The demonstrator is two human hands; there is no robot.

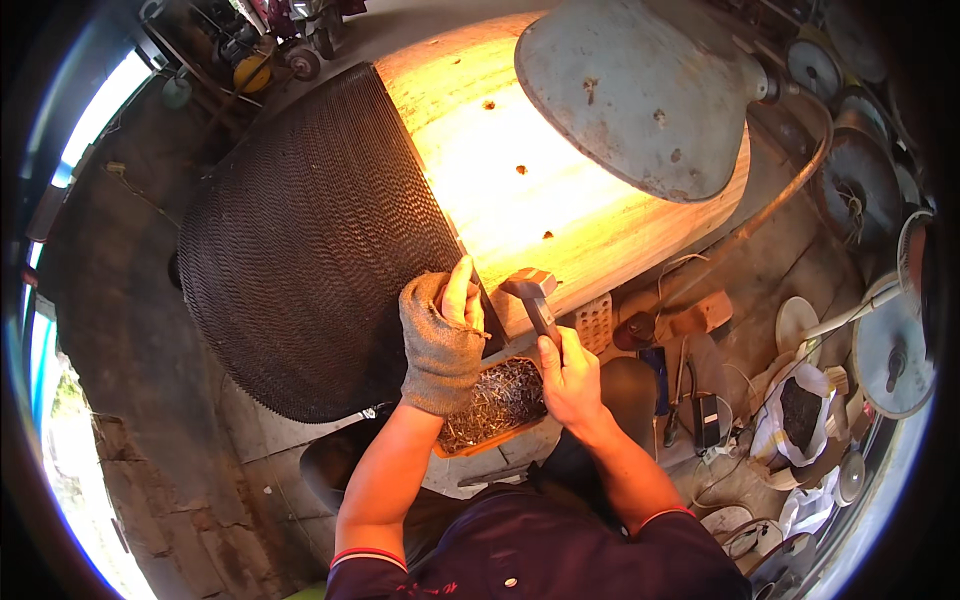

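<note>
A big pale wooden drum lies in front of me, its left part wrapped in dark, finely ridged strips. My left hand, in a worn grey glove with bare fingertips, is at the near end of the seam between the ridged part and the bare wood. Its fingers are closed together at that edge; whatever they pinch is too small to make out. My right hand grips a hammer by its handle, with the head raised beside the bare wood. Below both hands is an orange tray full of small metal nails.
A large grey lamp shade hangs over the drum and lights it strongly. Perforated brick, a block and a white sack stand on the floor to the right. Several round discs line the right side.
</note>
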